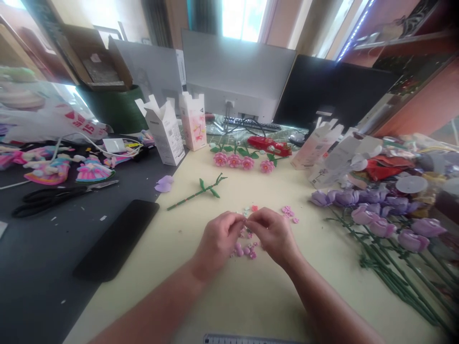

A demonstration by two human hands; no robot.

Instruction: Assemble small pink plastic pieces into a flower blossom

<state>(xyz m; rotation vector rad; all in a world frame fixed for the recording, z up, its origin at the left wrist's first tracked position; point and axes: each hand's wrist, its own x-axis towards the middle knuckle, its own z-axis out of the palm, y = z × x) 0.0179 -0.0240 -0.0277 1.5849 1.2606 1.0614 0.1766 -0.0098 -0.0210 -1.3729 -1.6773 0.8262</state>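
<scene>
My left hand (223,234) and my right hand (274,233) meet over the middle of the pale yellow mat, their fingertips pinched together. Whatever lies between the fingers is too small to make out. Under and around them are scattered small pink building pieces (246,250), with a red-orange piece (254,208) just beyond. More pink pieces (287,210) lie right of my right hand. A green toy flower stem with leaves (193,195) rests on the mat, beyond my left hand. Several finished pink toy flowers (234,161) lie in a row farther back.
Purple toy tulips (380,227) cover the right side. Opened cartons (165,134) stand at the back left, others (317,145) at the back right. A black phone-like slab (118,239) and scissors (64,193) lie left. A ruler (244,339) sits at the near edge; monitors (236,71) stand behind.
</scene>
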